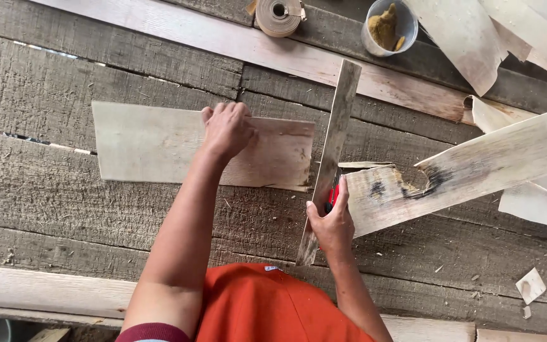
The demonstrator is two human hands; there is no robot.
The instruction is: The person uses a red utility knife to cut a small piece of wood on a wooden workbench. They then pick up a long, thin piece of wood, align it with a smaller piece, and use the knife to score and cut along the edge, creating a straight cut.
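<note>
Pressing flat at 10 o'clock, the left hand (228,130) was laid open on a veneer sheet (153,145); a red cutter (332,193) was gripped by the right hand (330,221) beside a wooden straightedge (332,155) on the tabletop (45,190).

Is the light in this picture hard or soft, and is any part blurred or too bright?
Head view: soft, even daylight with faint shadows; the left hand on the thin wood sheet and the right hand with the red cutter are sharp; the pale sheets at top right are slightly overbright.
</note>
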